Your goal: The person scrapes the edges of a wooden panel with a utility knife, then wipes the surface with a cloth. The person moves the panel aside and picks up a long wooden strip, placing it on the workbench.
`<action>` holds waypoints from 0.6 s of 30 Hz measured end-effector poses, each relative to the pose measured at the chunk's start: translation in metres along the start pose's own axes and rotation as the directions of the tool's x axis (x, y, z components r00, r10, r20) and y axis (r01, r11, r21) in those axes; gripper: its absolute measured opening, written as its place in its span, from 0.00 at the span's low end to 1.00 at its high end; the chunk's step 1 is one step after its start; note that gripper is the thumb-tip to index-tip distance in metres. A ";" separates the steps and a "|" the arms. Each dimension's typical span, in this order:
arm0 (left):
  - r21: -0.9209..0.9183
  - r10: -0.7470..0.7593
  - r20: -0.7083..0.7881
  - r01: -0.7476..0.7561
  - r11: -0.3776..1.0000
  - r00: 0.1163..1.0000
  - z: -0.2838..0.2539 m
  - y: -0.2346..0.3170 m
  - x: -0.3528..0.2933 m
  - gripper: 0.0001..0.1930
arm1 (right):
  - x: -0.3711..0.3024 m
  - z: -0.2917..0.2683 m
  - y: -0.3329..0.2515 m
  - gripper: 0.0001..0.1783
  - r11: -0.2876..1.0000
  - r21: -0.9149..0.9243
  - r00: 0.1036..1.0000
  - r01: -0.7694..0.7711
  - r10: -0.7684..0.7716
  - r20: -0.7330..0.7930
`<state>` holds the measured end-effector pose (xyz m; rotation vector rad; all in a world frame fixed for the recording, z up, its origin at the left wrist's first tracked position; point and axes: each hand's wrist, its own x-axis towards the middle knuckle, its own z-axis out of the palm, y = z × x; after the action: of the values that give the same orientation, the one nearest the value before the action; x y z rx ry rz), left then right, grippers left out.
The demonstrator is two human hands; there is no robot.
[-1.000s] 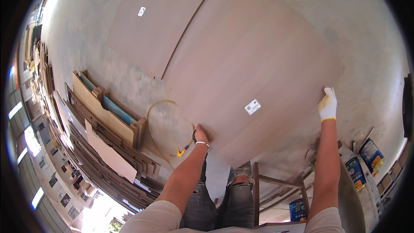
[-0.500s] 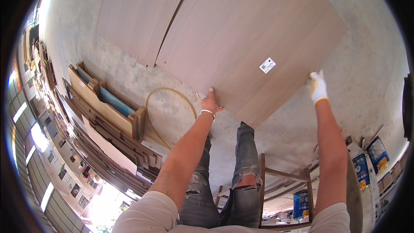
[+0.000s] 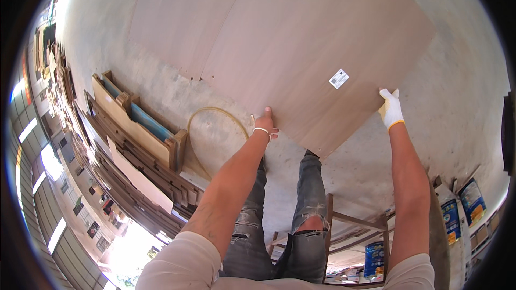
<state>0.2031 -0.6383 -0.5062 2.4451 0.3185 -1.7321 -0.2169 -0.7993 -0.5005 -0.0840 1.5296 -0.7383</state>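
A large brown wood-grain panel (image 3: 301,43) with a white label (image 3: 339,79) lies before me, its near corner by my foot. My bare left hand (image 3: 265,122), a white bracelet at its wrist, grips the panel's near left edge, thumb on top and some fingers below. On the right edge, my right hand (image 3: 391,109) in a white and yellow glove grips the board, its fingers partly hidden. To the left lies a second brown panel (image 3: 172,27), also labelled. Only a thin seam shows between the two.
A yellowish hose (image 3: 215,109) curls on the concrete floor to my left. Beyond it lean wooden boards (image 3: 156,174) and a wooden piece with blue insides (image 3: 141,121). A wooden frame (image 3: 357,218) stands behind my legs; blue bags (image 3: 473,202) are at lower right.
The dark gap between the two panels has narrowed to a thin seam. My right hand has shifted slightly left with the panel's edge. My left hand keeps its grip.
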 end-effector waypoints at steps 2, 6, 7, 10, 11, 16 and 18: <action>0.028 0.031 -0.037 -0.030 0.999 0.999 0.009 0.009 -0.008 0.45 | -0.001 -0.008 0.021 0.48 0.997 0.015 0.997 0.076 -0.076 -0.009; 0.038 0.009 -0.017 -0.008 0.999 1.000 0.007 0.010 -0.004 0.42 | -0.024 0.007 0.077 0.46 0.995 -0.097 0.991 -0.031 0.018 -0.132; 0.065 0.009 0.004 -0.009 0.998 1.000 0.006 0.012 -0.003 0.41 | -0.027 0.009 0.092 0.43 0.978 -0.175 0.976 -0.115 0.078 -0.204; 0.126 0.035 0.027 -0.038 0.991 0.999 0.003 0.015 -0.003 0.37 | -0.020 0.005 0.081 0.39 0.986 -0.037 0.977 -0.160 0.153 -0.147; 0.141 0.040 0.026 -0.043 0.989 0.999 0.001 0.013 -0.005 0.37 | -0.021 0.006 0.079 0.38 0.980 0.025 0.974 -0.199 0.201 -0.107; 0.102 0.140 0.129 -0.153 0.983 0.982 0.002 0.008 0.004 0.38 | 0.000 -0.026 0.078 0.36 0.984 0.039 0.985 -0.173 0.172 0.009; 0.140 0.146 0.186 -0.173 0.975 0.972 0.004 0.012 0.008 0.39 | 0.008 -0.043 0.079 0.34 0.979 0.083 0.983 -0.186 0.186 0.015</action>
<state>0.2047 -0.6499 -0.5151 2.3211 -0.0343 -1.9476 -0.2268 -0.7245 -0.5493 0.1182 1.4752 -0.6509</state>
